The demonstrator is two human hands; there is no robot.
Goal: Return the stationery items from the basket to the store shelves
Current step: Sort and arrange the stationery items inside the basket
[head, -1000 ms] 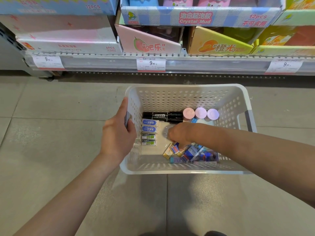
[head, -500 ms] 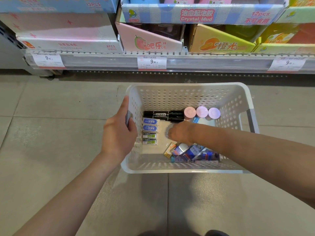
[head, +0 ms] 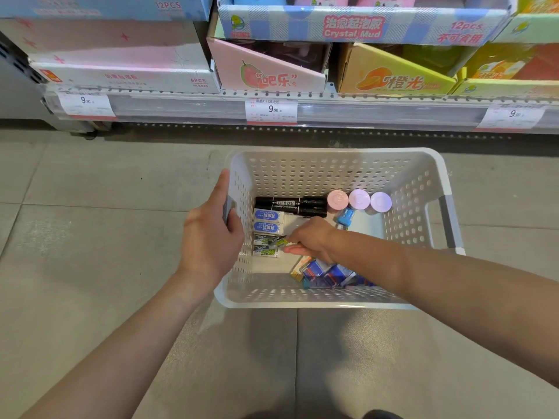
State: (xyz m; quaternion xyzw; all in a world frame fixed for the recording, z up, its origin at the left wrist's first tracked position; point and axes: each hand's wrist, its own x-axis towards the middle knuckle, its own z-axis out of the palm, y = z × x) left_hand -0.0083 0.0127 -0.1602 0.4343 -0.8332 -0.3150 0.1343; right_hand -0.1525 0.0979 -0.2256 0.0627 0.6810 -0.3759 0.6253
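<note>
Two hands at a white basket of stationery on the shop floor.

The left hand [head: 211,237] grips the basket [head: 332,164] by its left wall, fingers curled over the rim. Inside, the right hand [head: 311,240] pinches a small green-labelled packet [head: 279,241] just beside the stacked erasers [head: 267,222]; blue boxes [head: 329,275] lie under the wrist, black markers [head: 290,205] and three pastel caps [head: 358,200] farther in. Beyond stands the shelf [head: 363,111] with price tags.
</note>
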